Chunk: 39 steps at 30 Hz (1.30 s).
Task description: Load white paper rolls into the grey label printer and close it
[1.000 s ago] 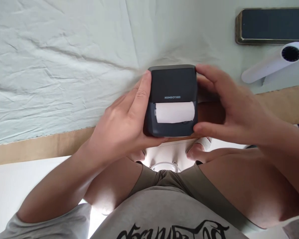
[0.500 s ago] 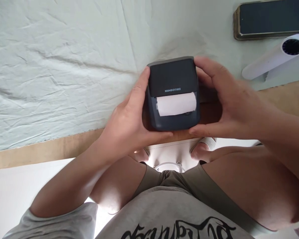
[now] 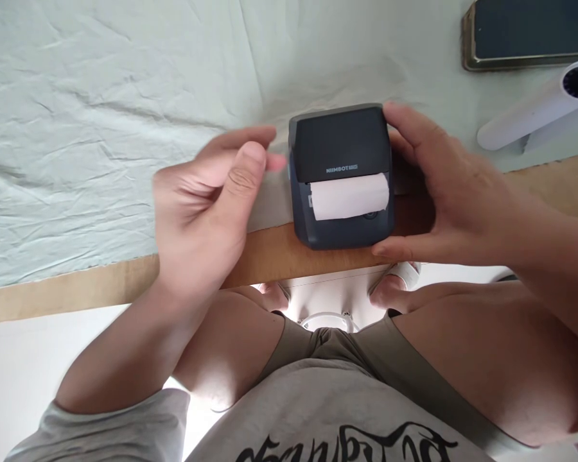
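Printer [image 3: 341,144] sits at the counter's [image 3: 270,250] front edge, paper strip [image 3: 351,197] out front; resting or lifted, can't tell. Change: left hand [image 3: 205,199] has let go, now just beside the printer's left side, fingers loosely curled, nothing visible in them. Right hand [image 3: 462,186] keeps its fingers spread wide around the right side, so steadying falls to that hand alone.

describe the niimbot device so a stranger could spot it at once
Find the pale green cloth, then its near edge. There, in the person's right hand, is a boxy dark device. Unlike the flat phone and white cylinder nearby, it bears NIIMBOT lettering and a curl of white paper.
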Available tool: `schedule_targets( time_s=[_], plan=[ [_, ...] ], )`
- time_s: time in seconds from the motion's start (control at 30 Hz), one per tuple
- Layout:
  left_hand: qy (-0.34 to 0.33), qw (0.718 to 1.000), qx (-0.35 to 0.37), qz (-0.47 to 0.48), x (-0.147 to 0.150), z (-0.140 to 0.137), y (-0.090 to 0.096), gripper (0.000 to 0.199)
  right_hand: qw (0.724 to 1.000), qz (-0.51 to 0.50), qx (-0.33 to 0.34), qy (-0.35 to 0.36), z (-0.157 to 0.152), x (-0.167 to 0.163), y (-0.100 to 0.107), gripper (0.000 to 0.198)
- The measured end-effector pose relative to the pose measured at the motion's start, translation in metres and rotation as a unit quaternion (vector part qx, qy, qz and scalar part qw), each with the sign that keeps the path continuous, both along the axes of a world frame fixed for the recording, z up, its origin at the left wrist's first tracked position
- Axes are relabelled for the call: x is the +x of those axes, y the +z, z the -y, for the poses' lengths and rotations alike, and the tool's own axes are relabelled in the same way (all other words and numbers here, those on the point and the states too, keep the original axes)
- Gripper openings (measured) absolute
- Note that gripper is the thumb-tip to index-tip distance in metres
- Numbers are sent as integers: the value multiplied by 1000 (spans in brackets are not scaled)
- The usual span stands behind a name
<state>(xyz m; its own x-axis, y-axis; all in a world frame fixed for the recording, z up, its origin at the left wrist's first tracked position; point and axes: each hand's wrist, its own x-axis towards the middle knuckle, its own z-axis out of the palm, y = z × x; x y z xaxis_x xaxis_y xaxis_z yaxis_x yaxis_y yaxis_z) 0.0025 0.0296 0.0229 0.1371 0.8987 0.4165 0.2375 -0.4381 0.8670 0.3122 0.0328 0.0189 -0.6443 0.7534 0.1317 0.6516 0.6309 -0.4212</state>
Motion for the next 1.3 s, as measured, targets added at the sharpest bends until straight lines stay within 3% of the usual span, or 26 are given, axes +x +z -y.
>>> schedule_targets(
  time_s=[0.03, 0.1, 0.17, 0.2, 0.27, 0.3, 0.33, 0.4, 0.53, 0.83, 0.9, 0.97, 1.03, 1.1, 1.13, 1.3],
  plan=[
    [4, 999, 45, 11, -1, -3, -2, 16, 1000, 1, -2, 0, 0, 0, 0, 121],
    [-22, 997, 74, 2, -5, -9, -4, 47, 1000, 3, -5, 2, -1, 0, 0, 121],
    [-2, 997, 74, 7, -11, -13, -4, 20, 1000, 7, -2, 2, -2, 1, -1, 122],
    [-19, 998, 63, -16, -14, -13, -3, 18, 1000, 10, 3, 3, -2, 1, -1, 123],
    [-110, 979, 143, -96, -15, -6, 0, 38, 1000, 10, 17, 8, -1, 0, -1, 122],
    [-108, 974, 130, -148, -14, 1, 2, 41, 1000, 4, 23, 9, 0, -1, 0, 120],
    [-64, 976, 99, -181, -11, 9, 4, 43, 1000, -3, 29, 10, 1, -2, 0, 117],
    [-58, 961, 52, -264, -3, 26, 6, 71, 999, -15, 42, 9, 5, -5, 0, 114],
    [-51, 945, -14, -324, 6, 43, 3, 102, 997, -17, 79, -1, 9, -10, -3, 113],
    [-58, 932, -53, -355, 1, 31, 2, 108, 996, -26, 84, 12, 6, -11, -4, 112],
    [-51, 945, -42, -321, 2, 31, -1, 105, 997, -22, 76, 24, 5, -9, -4, 114],
    [-39, 978, -2, -205, 3, 28, -5, 94, 997, -22, 74, 29, 3, -7, -4, 115],
    [-25, 997, 64, -19, 2, 21, -8, 68, 996, -23, 77, 32, 2, -5, -5, 116],
    [-49, 996, -6, 75, -1, 11, -12, 30, 996, -22, 77, 30, 2, -5, -6, 115],
    [-56, 991, 10, 125, -2, 6, -15, 32, 996, -23, 76, 30, 1, -5, -6, 114],
    [-59, 983, 38, 170, 2, -8, -21, 36, 997, -23, 63, 35, 1, -4, -6, 115]
  ],
)
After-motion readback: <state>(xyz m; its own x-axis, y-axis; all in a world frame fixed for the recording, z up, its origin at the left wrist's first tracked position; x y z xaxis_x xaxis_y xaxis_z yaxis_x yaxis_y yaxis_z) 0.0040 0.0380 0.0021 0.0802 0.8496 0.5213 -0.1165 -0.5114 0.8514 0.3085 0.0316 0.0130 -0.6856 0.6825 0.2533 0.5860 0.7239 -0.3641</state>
